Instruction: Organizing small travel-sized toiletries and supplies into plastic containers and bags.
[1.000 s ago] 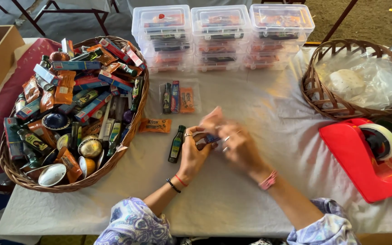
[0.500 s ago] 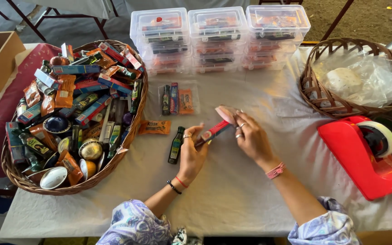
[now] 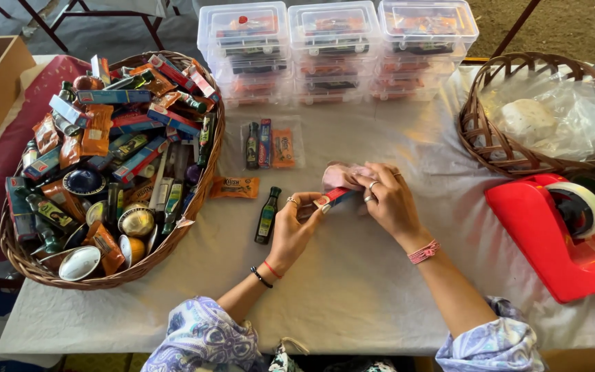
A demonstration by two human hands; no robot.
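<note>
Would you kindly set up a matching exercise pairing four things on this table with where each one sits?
Things:
1. red tape dispenser
2. small dark green bottle
3. stacked clear plastic boxes
4. large wicker basket of packets

Places:
A. far edge of the table
B. right side
C. left side
D. just left of the left hand

Pairs: 1-B, 2-D, 3-A, 4-C

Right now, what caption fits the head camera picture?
Both hands hold a small red box over a table between two baskets.
</note>
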